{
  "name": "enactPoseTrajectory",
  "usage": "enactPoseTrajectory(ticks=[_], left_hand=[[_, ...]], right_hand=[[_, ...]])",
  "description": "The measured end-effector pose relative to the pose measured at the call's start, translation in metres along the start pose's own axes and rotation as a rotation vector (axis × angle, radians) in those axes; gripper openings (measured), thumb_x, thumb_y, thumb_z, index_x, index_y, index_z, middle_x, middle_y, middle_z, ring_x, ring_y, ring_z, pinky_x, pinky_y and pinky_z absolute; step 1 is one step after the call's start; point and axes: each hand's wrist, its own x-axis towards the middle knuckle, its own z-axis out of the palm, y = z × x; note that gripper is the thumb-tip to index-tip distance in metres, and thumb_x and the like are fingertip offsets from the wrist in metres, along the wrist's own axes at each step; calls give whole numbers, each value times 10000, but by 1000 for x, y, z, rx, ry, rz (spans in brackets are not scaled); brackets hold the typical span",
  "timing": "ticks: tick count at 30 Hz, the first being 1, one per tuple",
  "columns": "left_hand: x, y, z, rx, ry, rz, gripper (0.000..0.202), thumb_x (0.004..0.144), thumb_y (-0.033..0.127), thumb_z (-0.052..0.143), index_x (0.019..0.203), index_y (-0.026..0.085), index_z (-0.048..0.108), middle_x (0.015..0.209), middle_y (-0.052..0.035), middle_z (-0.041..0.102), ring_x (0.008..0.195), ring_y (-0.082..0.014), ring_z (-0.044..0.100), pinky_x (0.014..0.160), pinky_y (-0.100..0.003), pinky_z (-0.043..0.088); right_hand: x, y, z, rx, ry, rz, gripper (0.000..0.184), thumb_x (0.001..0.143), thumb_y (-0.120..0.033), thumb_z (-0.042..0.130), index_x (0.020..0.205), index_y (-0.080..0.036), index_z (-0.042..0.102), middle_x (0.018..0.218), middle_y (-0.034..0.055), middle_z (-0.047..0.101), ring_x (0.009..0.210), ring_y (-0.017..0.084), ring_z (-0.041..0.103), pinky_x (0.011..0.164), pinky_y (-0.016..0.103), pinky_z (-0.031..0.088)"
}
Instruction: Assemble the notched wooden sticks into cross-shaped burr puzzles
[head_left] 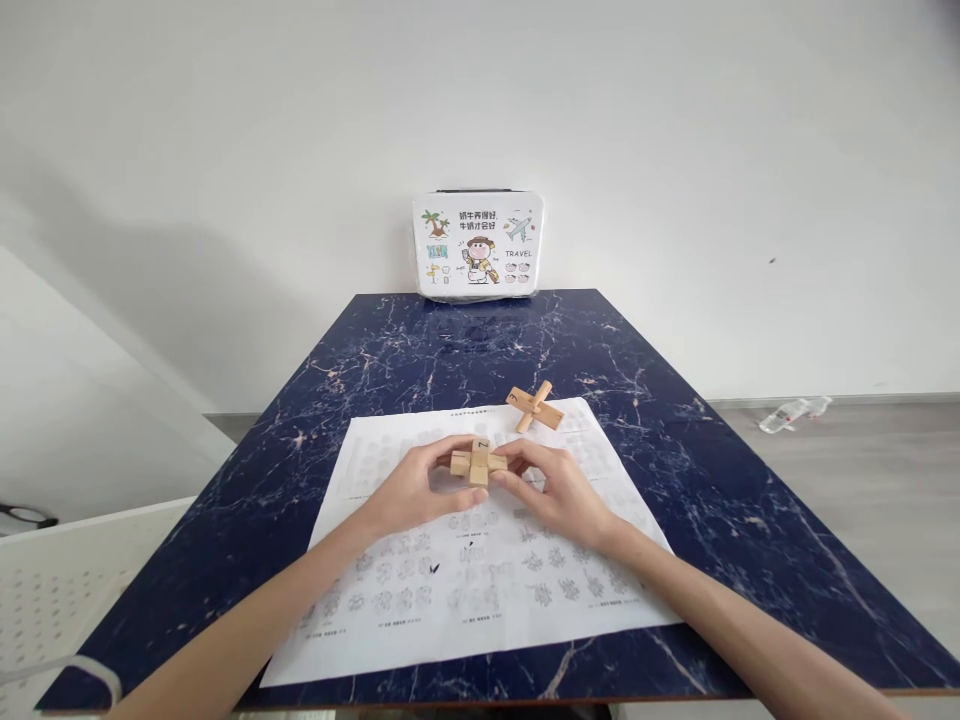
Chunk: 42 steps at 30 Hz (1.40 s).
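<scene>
Between my two hands is a wooden interlocking puzzle (pixel 480 461), cross-shaped, built of pale blocks, with a black number on its top block. My left hand (pixel 424 487) has thumb and fingers around its left side. On the other side, my right hand (pixel 549 488) pinches the right end of the puzzle with thumb and fingertips. Both hands are just over a large printed sheet (pixel 337 520) covered with small diagrams. A second, flatter wooden cross (pixel 535 407) with a number on one arm lies beyond my right hand, at the sheet's far edge.
The blue marbled table (pixel 285 440) carries a white printed case (pixel 480 245) upright at its far end against the wall. A clear plastic bottle (pixel 791 413) lies on the floor to the right. Beside the table's left edge stands a white perforated surface (pixel 67 600).
</scene>
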Motion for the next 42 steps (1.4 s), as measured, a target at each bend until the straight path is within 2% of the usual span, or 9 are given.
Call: enactPoseTrajectory(ticks=[5,12,20,26,30,34,42], left_hand=[[1,0,1,15,-23,-10,503,828,371,818,1265,205,632,1202,-97,728,1087,-278,707,966,-437,556],[-1,0,3,49,-11,9,572,826,402,827,1319,223,595,1207,-94,708,1070,-268,693,948,-434,552],[2,-2,0,-113,45,-4,596,814,371,853,1348,241,623,1313,-91,698,1205,-289,668,1084,-481,500],[3,-2,-1,-119,9,35,631,801,347,864,1376,245,625,1352,-100,666,1226,-288,642,1078,-463,494],[1,0,1,-80,14,9,576,805,363,851,1323,230,635,1319,-105,666,1178,-281,657,1055,-460,507],[0,1,3,-54,24,-4,554,806,376,838,1293,217,627,1248,-98,685,1138,-276,667,1037,-457,514],[2,0,2,-34,40,13,568,778,370,857,1282,226,640,1319,-103,660,1185,-291,650,1064,-469,491]], right_hand=[[1,-1,-1,17,47,-10,197,1012,-405,614,1058,-229,691,924,59,773,815,217,697,757,372,568],[1,-3,-1,15,70,-3,227,998,-446,634,1043,-234,698,904,60,764,769,213,682,724,375,567],[2,1,-2,24,65,-23,284,964,-406,674,1180,-234,603,1009,66,707,768,196,644,713,370,560],[2,0,-1,-21,-51,-54,148,992,-379,630,976,-236,594,881,33,645,747,187,609,673,340,535],[2,3,2,-85,-35,-50,257,1004,-376,604,807,-235,518,780,17,624,672,173,578,624,324,501],[1,3,2,-106,-27,-58,275,1007,-367,593,785,-237,495,748,13,611,651,168,564,602,312,481],[1,0,2,-118,-36,-83,250,991,-344,591,786,-242,491,729,1,580,640,167,551,610,316,454]])
